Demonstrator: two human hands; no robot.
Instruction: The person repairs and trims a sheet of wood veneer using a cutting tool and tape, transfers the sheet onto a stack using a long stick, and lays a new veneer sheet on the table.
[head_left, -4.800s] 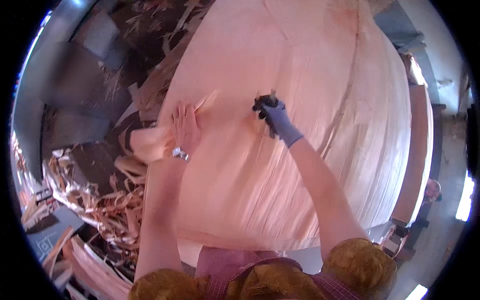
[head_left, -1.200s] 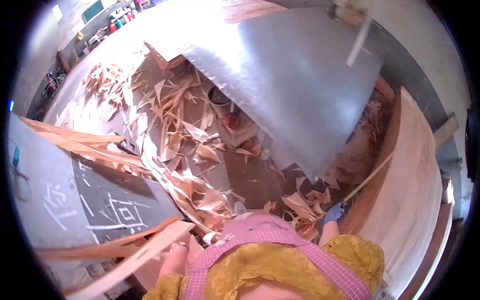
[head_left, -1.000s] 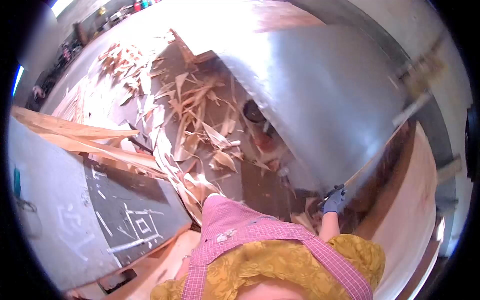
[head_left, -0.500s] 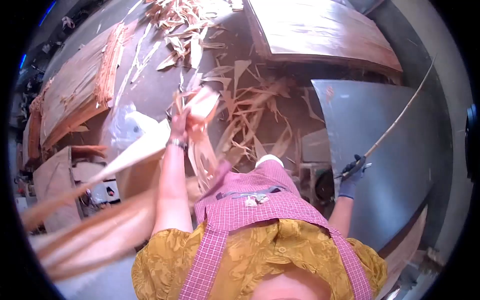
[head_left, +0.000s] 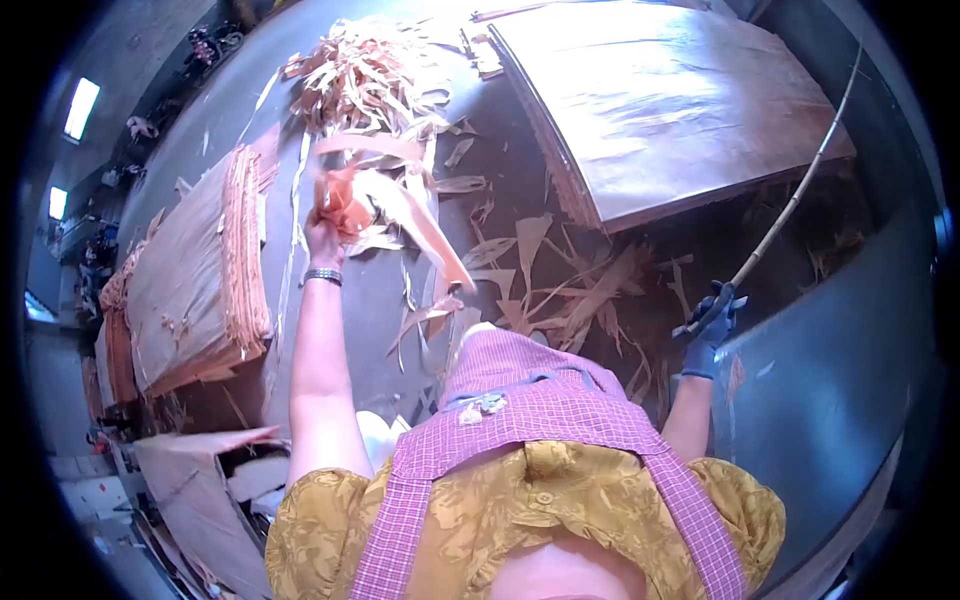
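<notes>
The person stands over a floor littered with wood scraps, both arms reaching forward and well apart. The left hand [head_left: 324,236], bare, with a metal-banded watch [head_left: 323,274] at the wrist, is raised on the left of the scene against a bunch of thin wood strips [head_left: 346,205]. The bunch covers most of the fingers and is somewhat blurred, so one cannot tell whether they grip it or have let go. One long pale strip [head_left: 425,235] curves from beside the bunch toward the near right.

The right hand [head_left: 712,322], in a blue-grey glove with dark fingers, is closed around the near end of a slender stick [head_left: 790,205]. The stick slants up to the far right, its tip thin and slightly bent, passing in front of a broad stack of pale sheets [head_left: 680,100].

Beyond the left hand lies a tangled heap of strips [head_left: 365,75]. Farther left is a second stack [head_left: 195,285] with ragged, layered edges. More loose scraps [head_left: 590,295] lie on the floor between the two hands, ahead of the person's pink checked apron [head_left: 530,425]. A smooth grey sheet [head_left: 810,385] extends at near right, just beside the gloved hand.
</notes>
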